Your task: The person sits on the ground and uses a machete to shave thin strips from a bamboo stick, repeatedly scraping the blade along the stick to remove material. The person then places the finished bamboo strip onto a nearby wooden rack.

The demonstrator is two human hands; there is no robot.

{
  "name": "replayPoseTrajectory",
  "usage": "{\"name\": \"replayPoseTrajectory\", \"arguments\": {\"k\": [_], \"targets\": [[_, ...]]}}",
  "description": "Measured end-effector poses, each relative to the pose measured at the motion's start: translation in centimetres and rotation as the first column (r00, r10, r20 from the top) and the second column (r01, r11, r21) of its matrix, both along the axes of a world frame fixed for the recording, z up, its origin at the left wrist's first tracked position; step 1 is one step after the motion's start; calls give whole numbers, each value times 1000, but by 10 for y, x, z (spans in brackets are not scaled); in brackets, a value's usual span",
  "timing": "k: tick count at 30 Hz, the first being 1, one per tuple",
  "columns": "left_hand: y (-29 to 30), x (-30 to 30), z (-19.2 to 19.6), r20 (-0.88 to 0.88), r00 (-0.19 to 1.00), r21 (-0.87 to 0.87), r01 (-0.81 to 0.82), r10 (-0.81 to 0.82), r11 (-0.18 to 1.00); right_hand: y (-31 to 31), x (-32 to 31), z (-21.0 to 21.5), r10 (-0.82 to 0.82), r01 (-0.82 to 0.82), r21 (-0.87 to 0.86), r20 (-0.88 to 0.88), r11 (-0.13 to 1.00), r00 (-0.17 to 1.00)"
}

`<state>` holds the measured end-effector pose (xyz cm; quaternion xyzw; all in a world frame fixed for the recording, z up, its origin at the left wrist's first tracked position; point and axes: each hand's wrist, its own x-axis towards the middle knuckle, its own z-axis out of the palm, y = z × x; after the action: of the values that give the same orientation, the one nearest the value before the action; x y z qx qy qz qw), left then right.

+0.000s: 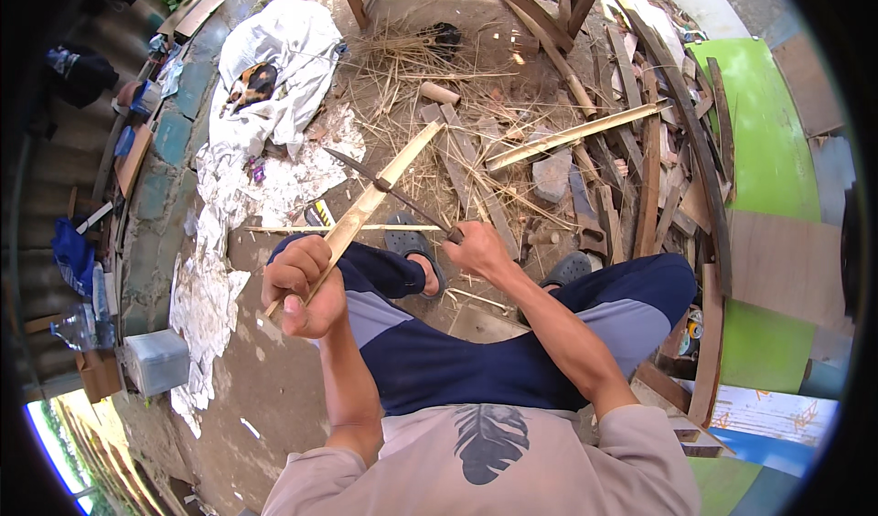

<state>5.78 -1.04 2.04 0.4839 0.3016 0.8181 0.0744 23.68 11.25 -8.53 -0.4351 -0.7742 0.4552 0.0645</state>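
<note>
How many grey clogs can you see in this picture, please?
2: one grey clog left of the right hand, and a second clog to its right, partly covered by the trousers. Others could be hidden among the scraps.

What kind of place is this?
Maybe a rough work yard: thin slivers lie scattered about, wooden planks are heaped on the right, and the left hand holds a pale strip.

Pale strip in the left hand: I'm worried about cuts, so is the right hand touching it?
Apart. The head view shows the right hand holding the knife by its handle; a stretch of blade separates it from the pale strip.
</note>
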Motion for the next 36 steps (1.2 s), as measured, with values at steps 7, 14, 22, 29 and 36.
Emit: {"name": "replayPoseTrajectory", "arguments": {"k": [7, 14, 22, 29, 36], "targets": [[-1, 0, 4, -21, 1000, 6, 6, -6, 1000, -39, 2, 24, 192, -154, 210, -176, 966, 966], [0, 3, -2, -17, 1000, 13, 9, -8, 1000, -9, 9, -7, 25, -24, -48, 29, 999, 999], [7, 3, 7, 40, 999, 24, -19, 18, 1000, -3, -7, -14, -25, 20, -97, -46, 995, 999], [8, 14, 8, 18, 1000, 23, -14, 14, 1000, -16, -14, -13, 36, -36, 5, -151, 999, 988], [11, 18, 11, 4, 1000, 29, -29, 29, 999, -15, -11, -9, 45, -59, -80, -161, 995, 986]]}}
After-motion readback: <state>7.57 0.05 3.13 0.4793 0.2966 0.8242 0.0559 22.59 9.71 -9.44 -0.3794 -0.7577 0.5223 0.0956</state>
